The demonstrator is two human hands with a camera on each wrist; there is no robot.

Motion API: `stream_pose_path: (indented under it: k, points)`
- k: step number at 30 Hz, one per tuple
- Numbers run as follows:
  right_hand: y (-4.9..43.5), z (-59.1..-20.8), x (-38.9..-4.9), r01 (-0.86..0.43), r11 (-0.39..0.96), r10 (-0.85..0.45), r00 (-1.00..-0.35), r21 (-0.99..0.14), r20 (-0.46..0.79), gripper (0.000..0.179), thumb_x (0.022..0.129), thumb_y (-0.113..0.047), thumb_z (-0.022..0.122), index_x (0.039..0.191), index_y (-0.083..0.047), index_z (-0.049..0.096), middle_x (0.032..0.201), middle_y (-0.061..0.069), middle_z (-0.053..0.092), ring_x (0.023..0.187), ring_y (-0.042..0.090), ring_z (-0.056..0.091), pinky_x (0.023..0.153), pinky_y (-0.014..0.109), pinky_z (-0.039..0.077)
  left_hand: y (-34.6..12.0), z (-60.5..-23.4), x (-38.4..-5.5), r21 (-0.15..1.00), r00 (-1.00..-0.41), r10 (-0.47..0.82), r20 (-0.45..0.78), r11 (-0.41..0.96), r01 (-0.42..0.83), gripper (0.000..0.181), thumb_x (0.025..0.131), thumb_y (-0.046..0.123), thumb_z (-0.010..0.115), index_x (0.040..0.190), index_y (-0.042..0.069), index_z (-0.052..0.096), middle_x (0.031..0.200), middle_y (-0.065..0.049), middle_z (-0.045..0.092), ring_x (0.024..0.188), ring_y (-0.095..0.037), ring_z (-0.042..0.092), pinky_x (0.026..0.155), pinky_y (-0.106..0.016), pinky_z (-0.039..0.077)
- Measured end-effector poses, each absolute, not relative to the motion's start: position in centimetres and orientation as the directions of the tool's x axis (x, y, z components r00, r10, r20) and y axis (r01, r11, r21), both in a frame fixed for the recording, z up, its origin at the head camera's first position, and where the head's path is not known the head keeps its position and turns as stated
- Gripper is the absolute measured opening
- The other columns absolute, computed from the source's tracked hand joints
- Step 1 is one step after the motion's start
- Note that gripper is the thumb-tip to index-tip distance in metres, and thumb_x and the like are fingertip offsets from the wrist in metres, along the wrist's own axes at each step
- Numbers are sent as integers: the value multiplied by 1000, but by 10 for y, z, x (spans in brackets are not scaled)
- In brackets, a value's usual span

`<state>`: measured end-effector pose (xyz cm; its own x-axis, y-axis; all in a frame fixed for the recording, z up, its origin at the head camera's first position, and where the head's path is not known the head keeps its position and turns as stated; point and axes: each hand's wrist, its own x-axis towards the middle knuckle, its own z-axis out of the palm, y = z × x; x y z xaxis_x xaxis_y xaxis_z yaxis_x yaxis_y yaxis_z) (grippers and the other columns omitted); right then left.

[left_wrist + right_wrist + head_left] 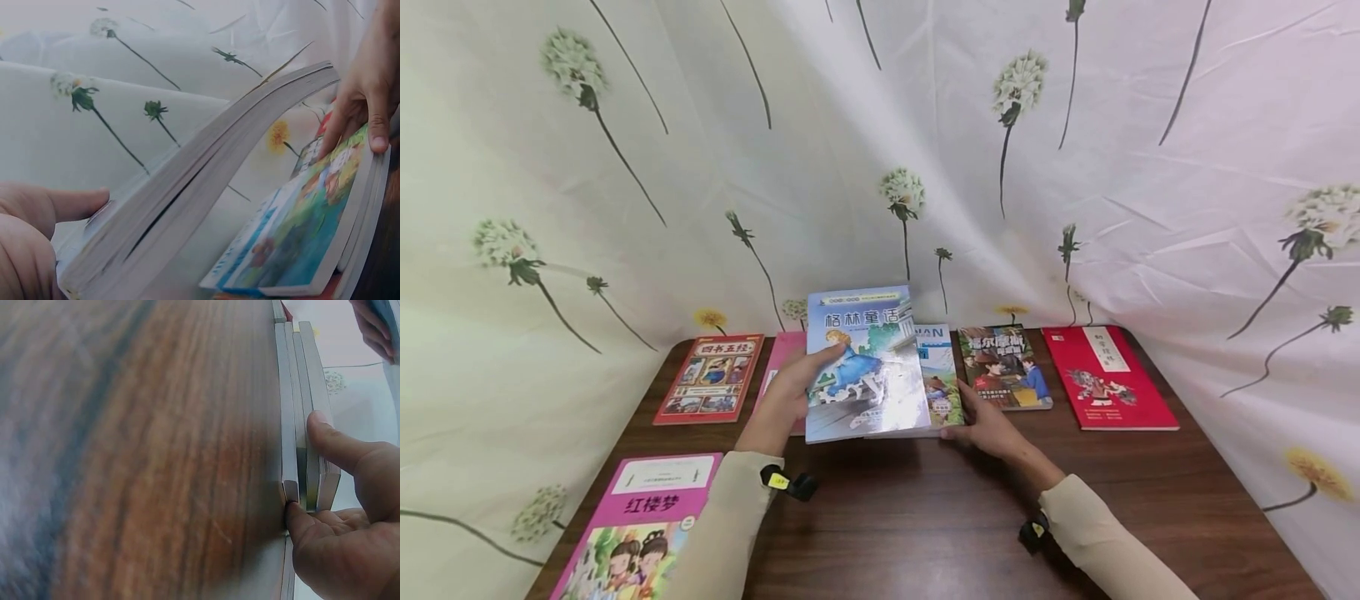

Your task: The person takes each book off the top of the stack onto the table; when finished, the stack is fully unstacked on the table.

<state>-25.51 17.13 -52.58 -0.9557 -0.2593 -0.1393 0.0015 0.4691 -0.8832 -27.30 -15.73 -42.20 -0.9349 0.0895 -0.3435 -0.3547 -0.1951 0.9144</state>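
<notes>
My left hand point(786, 400) grips the left side of a blue storybook point(865, 367) with a girl in a blue dress on its cover, thumb on the front. In the left wrist view the storybook is raised and tilted, its page edges showing and bending. Partly behind it lies a blue-and-green book point(946, 371) on a small stack point(306, 412). With its thumb and fingers, my right hand point(988, 425) holds the near right corner of that stack. The right wrist view has the thumb against the upper book's edge and a finger low at the table.
Along the back of the dark wooden table point(910, 525) lie an orange-red book point(709, 379), a pink book point(786, 346) partly hidden by my left hand, a detective book point(1007, 371) and a red book point(1112, 379). A magenta book point(647, 508) lies front left. A dandelion-print curtain point(850, 125) hangs behind.
</notes>
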Motion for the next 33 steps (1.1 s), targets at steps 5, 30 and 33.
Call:
stream_pose_path:
  k: [5, 30, 33]
  points:
    - [171, -526, -256, -3, 459, -257, -957, -888, -130, 106, 90, -16, 87, 171, -6, 19, 172, 26, 30, 160, 42, 31, 129, 57, 31, -172, -417, -262, 917, -941, 144, -308, -218, -333, 62, 104, 24, 71, 159, 13, 43, 112, -1, 77, 97, -18, 79, 87, -37, 67]
    - [173, -526, -255, -21, 452, -281, -952, -892, -120, 107, 91, -19, 87, 171, -7, 18, 176, 23, 20, 161, 41, 27, 128, 58, 31, -224, -401, -204, 936, -939, 208, -273, -170, -309, 47, 106, 21, 69, 149, 18, 50, 110, 2, 81, 100, -20, 81, 87, -39, 66]
    - [173, -528, -255, -35, 445, -298, -948, -895, -111, 107, 91, -19, 87, 171, -7, 18, 177, 22, 18, 161, 41, 27, 128, 58, 32, -229, -403, -198, 937, -938, 210, -277, -156, -311, 45, 106, 21, 68, 148, 20, 51, 111, 2, 81, 101, -20, 81, 88, -40, 66]
